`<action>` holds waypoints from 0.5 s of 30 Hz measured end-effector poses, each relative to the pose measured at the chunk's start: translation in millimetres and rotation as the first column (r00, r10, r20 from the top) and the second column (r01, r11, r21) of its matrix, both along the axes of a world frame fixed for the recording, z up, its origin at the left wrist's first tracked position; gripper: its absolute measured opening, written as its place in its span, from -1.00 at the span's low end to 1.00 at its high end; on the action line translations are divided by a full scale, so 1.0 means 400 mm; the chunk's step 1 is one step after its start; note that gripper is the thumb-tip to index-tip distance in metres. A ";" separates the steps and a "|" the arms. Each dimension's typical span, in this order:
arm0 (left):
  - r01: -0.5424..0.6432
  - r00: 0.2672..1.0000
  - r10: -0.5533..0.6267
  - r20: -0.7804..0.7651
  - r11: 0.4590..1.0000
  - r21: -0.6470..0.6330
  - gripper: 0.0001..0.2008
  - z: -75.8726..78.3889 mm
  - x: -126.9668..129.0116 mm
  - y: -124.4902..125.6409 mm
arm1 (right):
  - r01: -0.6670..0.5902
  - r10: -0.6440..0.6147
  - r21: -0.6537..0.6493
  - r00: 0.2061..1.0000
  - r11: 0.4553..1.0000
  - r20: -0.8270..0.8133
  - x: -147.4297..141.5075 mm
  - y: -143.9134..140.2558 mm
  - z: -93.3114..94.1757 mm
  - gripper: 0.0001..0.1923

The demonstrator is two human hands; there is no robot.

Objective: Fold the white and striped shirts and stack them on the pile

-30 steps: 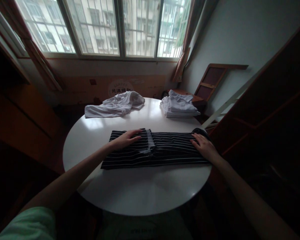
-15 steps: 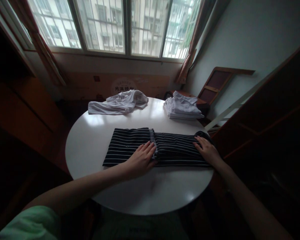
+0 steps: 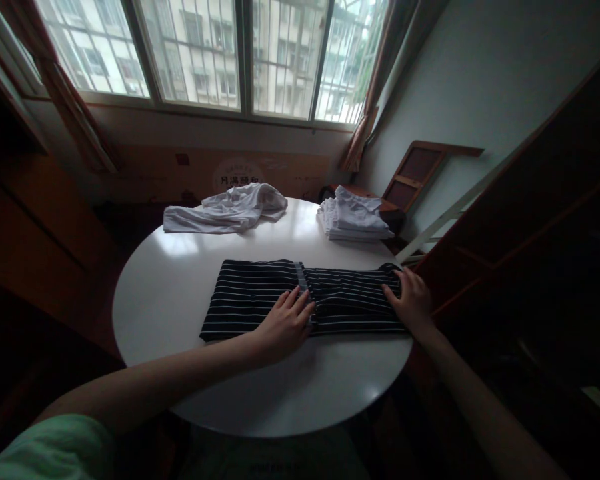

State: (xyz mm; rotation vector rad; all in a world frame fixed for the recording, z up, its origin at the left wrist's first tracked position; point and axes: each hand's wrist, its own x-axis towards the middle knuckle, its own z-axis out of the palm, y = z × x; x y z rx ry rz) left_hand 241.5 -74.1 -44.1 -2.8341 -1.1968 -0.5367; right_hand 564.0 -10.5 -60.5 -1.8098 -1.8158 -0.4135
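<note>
A black striped garment (image 3: 253, 293) with thin white stripes lies folded long and flat across the table. A greyish band crosses its middle, and the right end has a dark, rounded bulge. My left hand (image 3: 285, 323) rests on the garment near the band, palm down with fingers stretched out. At the right end is my right hand (image 3: 413, 300), its fingers bent at the garment's edge and its thumb apart from them on the striped cloth. Part of that end is hidden beneath the hand.
The garment lies on a round white table (image 3: 155, 287). Toward the back are a loosely heaped white garment (image 3: 230, 208) on the left and a stack of folded white clothes (image 3: 355, 217) on the right. A wooden chair (image 3: 415, 173) stands beyond, below a barred window (image 3: 195, 53).
My right hand has gone from lying flat to bent fingers at the garment's right end. The left hand stays on the band. The whole view has shifted slightly.
</note>
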 end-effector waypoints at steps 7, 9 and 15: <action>0.006 0.999 -0.005 -0.032 0.999 0.038 -0.51 -0.010 -0.004 -0.002 | 0.226 -0.320 -0.345 0.915 0.911 -0.247 0.060 0.018 0.025 -0.28; 0.008 0.999 -0.006 -0.038 0.999 0.036 -0.51 -0.008 -0.002 -0.002 | 0.225 -0.357 -0.419 0.895 0.879 -0.267 0.081 0.023 0.039 -0.26; 0.032 0.999 -0.030 -0.040 0.999 0.036 -0.53 -0.009 -0.002 0.006 | -0.060 -0.369 -0.643 0.776 0.764 -0.511 0.099 -0.005 0.103 -0.67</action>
